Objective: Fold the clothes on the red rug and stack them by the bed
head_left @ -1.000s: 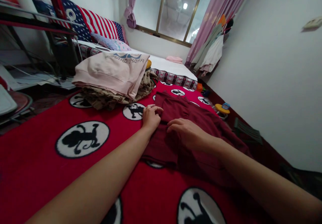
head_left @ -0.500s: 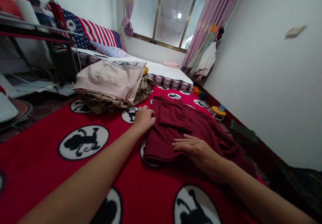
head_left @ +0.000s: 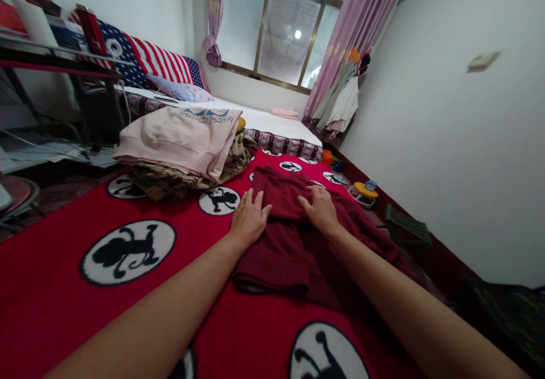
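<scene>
Our left hand (head_left: 249,217) lies palm down at the left edge of the maroon top (head_left: 281,262), its fingers parted and pointing away from us, the thumb reaching right over the fabric. Our right hand (head_left: 321,209) is at the far part of the same top, thumb set apart from its slightly curved fingers; we cannot tell whether their tips pinch any fabric. The top lies on the red blanket (head_left: 204,316), between and beneath our two hands. A folded part of it extends toward us between our forearms, and the rest spreads out to the right, beyond our right hand. Farther off and to the left of our left hand, near the top, sits a pile (head_left: 187,180) of clothes, pale pink over camouflage. Beyond it is the bed (head_left: 264,121).
</scene>
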